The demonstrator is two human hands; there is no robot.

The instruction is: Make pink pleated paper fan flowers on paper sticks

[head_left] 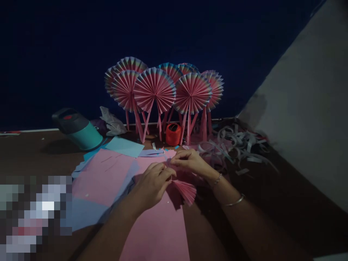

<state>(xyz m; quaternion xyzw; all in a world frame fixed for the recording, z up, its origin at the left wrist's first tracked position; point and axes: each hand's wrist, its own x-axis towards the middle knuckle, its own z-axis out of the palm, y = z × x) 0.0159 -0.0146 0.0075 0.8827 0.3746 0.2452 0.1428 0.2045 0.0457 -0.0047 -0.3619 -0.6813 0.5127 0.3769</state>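
Bare forearms; right wrist: beaded bracelet [217, 179], silver bangle [235, 201].

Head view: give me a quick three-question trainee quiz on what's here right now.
1. True or false: both hands, left hand and right hand, pinch the pleated pink paper.
2. What stands behind the red spool? A) finished paper fans B) books C) bottles
3. Which side of the hands are the curled paper strips on?

Key: 1 true; 2 A; 3 the right.
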